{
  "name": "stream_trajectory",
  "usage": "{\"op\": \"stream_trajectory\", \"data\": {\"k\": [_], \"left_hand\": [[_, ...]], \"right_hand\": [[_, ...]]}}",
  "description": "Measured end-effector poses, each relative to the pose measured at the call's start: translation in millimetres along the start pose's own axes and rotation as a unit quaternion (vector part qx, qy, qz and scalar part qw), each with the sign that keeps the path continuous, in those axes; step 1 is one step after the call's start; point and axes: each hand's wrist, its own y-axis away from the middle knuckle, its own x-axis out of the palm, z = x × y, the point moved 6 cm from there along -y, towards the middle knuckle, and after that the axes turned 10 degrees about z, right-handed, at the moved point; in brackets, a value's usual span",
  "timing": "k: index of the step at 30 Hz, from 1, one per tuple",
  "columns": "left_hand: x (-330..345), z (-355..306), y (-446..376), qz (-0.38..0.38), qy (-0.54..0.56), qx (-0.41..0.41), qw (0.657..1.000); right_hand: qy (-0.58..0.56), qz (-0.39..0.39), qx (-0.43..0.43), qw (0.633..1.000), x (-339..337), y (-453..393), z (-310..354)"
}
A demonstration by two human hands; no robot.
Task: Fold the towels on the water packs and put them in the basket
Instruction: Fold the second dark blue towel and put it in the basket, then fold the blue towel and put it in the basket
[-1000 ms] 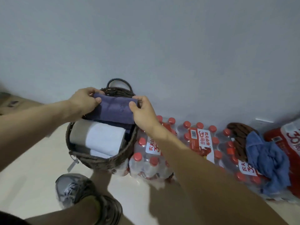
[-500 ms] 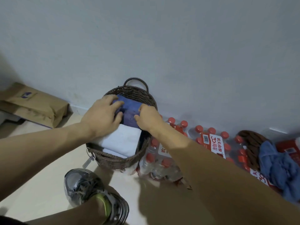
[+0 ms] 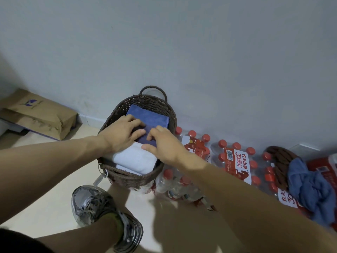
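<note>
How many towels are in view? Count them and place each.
5: a blue folded towel, a dark navy folded towel and a white folded towel in the brown wicker basket; a brown towel and a crumpled blue towel on the water packs. More may be hidden.

The hands [image 3: 124, 135] cover much of the navy towel [image 3: 145, 138]. The right edge cuts off the red pack [image 3: 324, 167]; its print is unreadable.

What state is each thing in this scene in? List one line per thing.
basket: upright, holding folded towels
dark blue towel: folded, under both hands
white towel: folded, in basket
light blue towel: crumpled, unfolded, on water packs
brown towel: unfolded
left hand: pressing
right hand: pressing
</note>
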Motion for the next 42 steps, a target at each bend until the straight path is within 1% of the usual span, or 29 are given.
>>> {"op": "stream_trajectory", "data": {"k": [3, 5, 8, 11, 13, 14, 16, 18, 21, 24, 26, 29, 30, 31, 32, 34, 36, 37, 40, 42], "left_hand": [[-2.0, -5.9, 8.1, -0.016, -0.051, 0.062, 0.997], [-3.2, -7.3, 12.5, -0.042, -0.090, 0.077, 0.992], [-4.5, -10.5, 7.5, -0.050, -0.148, 0.061, 0.986], [-8.9, -15.7, -2.2, -0.029, -0.177, 0.035, 0.983], [-19.4, -30.4, -7.7, -0.026, -0.144, 0.033, 0.989], [-24.2, -43.0, -10.9, -0.025, -0.121, 0.040, 0.991], [-30.6, -80.7, -19.1, -0.022, -0.093, 0.066, 0.993], [-28.3, -130.0, -28.2, -0.013, -0.053, 0.098, 0.994], [-2.4, -208.6, -48.6, 0.024, -0.012, 0.137, 0.990], [44.5, -283.9, -75.5, 0.079, 0.005, 0.163, 0.983], [80.1, -330.9, -94.3, 0.098, 0.019, 0.176, 0.979], [135.8, -392.2, -120.9, 0.102, 0.077, 0.174, 0.976], [154.1, -408.4, -129.3, 0.099, 0.106, 0.166, 0.975], [171.9, -422.8, -138.0, 0.094, 0.132, 0.152, 0.975], [188.3, -434.8, -146.4, 0.094, 0.154, 0.135, 0.974], [216.3, -452.2, -161.4, 0.105, 0.191, 0.095, 0.971], [234.3, -462.1, -173.9, 0.108, 0.210, 0.060, 0.970], [240.3, -464.8, -178.4, 0.104, 0.205, 0.044, 0.972], [249.4, -464.9, -186.2, 0.093, 0.167, 0.015, 0.981], [248.7, -459.1, -191.1, 0.086, 0.170, 0.006, 0.982]], "right_hand": [[-0.005, -0.006, -0.013, 1.000, 5.4, 3.3, -1.2], [-0.012, -0.002, -0.021, 1.000, 4.4, 5.4, -0.1], [-0.057, -0.005, -0.043, 0.997, -5.4, 18.2, -0.9], [-0.114, -0.059, -0.053, 0.990, -29.2, 54.2, -14.7], [-0.106, -0.079, -0.024, 0.991, -51.9, 86.6, -35.7], [-0.103, -0.060, -0.004, 0.993, -63.3, 103.4, -48.9], [-0.099, 0.022, 0.042, 0.994, -83.7, 138.9, -78.8], [-0.046, 0.087, 0.089, 0.991, -105.0, 177.9, -112.1], [0.046, 0.112, 0.164, 0.979, -135.0, 237.9, -168.2], [0.051, 0.121, 0.242, 0.962, -148.4, 295.3, -228.9], [0.053, 0.083, 0.286, 0.953, -153.0, 329.7, -267.2], [0.066, -0.035, 0.326, 0.942, -154.5, 377.3, -309.5], [0.064, -0.059, 0.333, 0.939, -150.5, 390.0, -319.9], [0.058, -0.063, 0.344, 0.935, -143.9, 400.9, -329.7], [0.051, -0.048, 0.358, 0.931, -135.2, 408.8, -337.6], [0.029, 0.010, 0.379, 0.925, -114.3, 413.5, -347.7], [-0.020, 0.023, 0.388, 0.921, -97.5, 408.2, -351.5], [-0.026, 0.010, 0.396, 0.918, -90.9, 406.1, -352.7], [0.002, -0.051, 0.427, 0.903, -79.6, 406.7, -356.6], [-0.037, -0.092, 0.434, 0.896, -75.9, 406.2, -360.0]]}}
